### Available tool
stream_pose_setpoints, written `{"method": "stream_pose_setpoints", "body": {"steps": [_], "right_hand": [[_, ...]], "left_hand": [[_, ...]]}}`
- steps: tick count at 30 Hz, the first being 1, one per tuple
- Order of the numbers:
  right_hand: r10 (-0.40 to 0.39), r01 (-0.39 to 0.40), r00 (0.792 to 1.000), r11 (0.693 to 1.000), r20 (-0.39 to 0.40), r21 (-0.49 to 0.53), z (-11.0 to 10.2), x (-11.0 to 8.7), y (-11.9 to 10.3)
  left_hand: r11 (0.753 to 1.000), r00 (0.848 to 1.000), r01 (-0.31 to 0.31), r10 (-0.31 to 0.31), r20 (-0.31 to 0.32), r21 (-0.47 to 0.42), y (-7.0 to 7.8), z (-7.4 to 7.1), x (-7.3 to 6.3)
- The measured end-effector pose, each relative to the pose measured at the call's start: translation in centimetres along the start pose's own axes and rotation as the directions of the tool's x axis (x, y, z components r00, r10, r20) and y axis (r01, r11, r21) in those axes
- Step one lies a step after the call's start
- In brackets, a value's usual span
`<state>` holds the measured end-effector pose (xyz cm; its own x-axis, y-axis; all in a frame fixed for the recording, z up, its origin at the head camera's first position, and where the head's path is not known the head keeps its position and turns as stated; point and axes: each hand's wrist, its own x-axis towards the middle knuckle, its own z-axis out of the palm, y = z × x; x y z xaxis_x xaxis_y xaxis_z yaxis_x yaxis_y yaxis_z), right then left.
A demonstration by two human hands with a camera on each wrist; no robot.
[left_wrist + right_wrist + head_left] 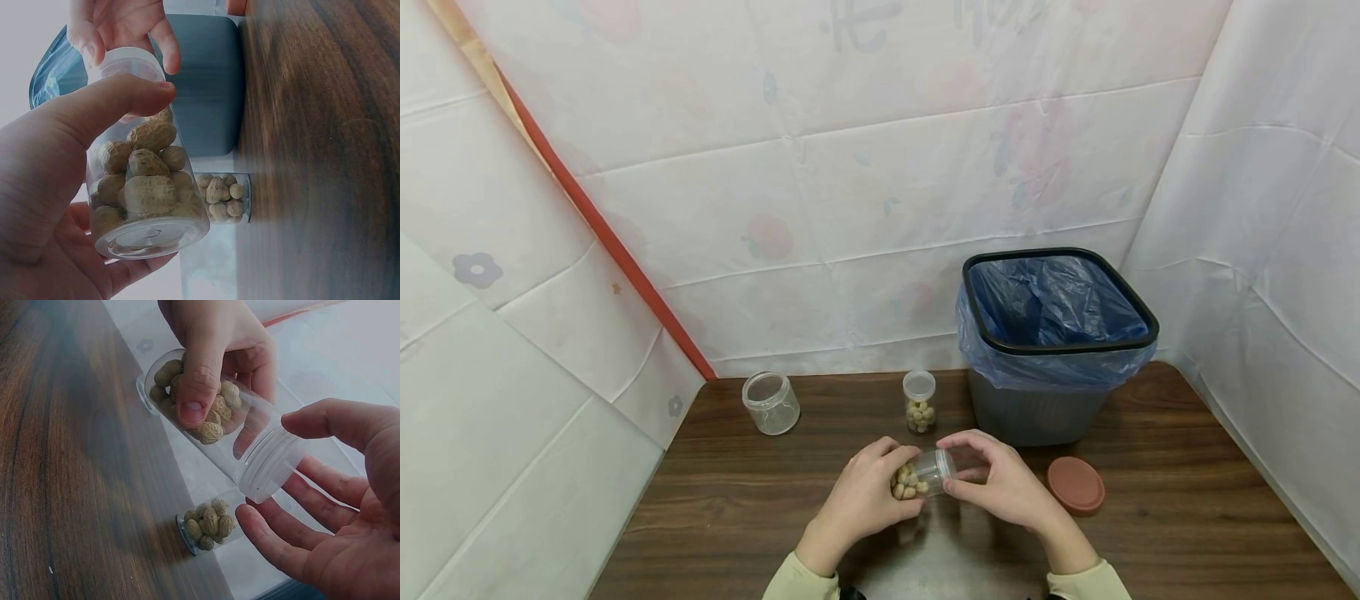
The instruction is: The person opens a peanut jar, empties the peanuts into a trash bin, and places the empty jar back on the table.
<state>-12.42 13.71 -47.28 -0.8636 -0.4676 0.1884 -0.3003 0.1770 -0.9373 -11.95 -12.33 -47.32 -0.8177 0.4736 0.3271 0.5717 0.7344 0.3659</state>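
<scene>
My left hand (pixel 872 492) grips a clear plastic jar (pixel 153 236) around its body, thumb on one side and fingers on the other. Unshelled peanuts (pixel 215 412) lie toward the jar's base, and the jar is tilted on its side over the table. At its other end, my right hand (pixel 1000 483) holds the translucent screw lid (pixel 272 464), with thumb and fingertips at opposite edges of the rim. Just beyond the hands, a second lidded jar of peanuts (pixel 920 408) stands upright.
A wider clear jar without a lid (pixel 772 406) stands at the back left. Toward the back right is a grey bin (pixel 1037 410) lined with a blue bag. A reddish-brown round lid (pixel 1076 486) lies right of my right hand. White sheeting (pixel 820 200) encloses the wooden table (pixel 715 517).
</scene>
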Motion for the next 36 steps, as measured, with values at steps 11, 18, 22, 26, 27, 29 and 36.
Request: {"method": "stream_pose_setpoints", "body": {"steps": [11,18,22,26,27,29,36], "right_hand": [[-0.019,0.019,1.000,1.000,-0.006,-0.014,0.09,0.03,0.01],[-0.025,0.025,1.000,0.999,-0.010,-0.027,0.13,0.03,-0.07],[-0.025,0.025,1.000,0.999,-0.011,-0.030,0.11,-0.01,-0.09],[-0.025,0.025,1.000,0.999,-0.011,-0.031,0.06,-0.06,-0.09],[-0.025,0.025,1.000,0.999,-0.011,-0.031,0.05,-0.07,-0.08],[-0.025,0.025,1.000,0.999,-0.011,-0.030,0.04,-0.09,-0.10],[-0.025,0.024,1.000,0.999,-0.016,-0.030,0.05,-0.09,-0.16]], "left_hand": [[1.000,1.000,0.002,-0.002,-0.003,0.005,-0.01,-0.04,-0.07],[1.000,1.000,0.005,-0.005,0.003,0.000,0.01,-0.09,-0.06],[1.000,1.000,0.003,-0.003,0.004,-0.001,0.06,-0.09,-0.06],[1.000,1.000,0.001,-0.001,0.004,0.002,0.09,-0.08,-0.03],[1.000,1.000,0.000,0.000,0.003,0.003,0.10,-0.08,-0.02],[1.000,1.000,0.001,-0.001,0.004,0.003,0.08,-0.08,-0.01],[1.000,1.000,0.000,0.000,-0.001,0.007,0.09,-0.17,-0.04]]}}
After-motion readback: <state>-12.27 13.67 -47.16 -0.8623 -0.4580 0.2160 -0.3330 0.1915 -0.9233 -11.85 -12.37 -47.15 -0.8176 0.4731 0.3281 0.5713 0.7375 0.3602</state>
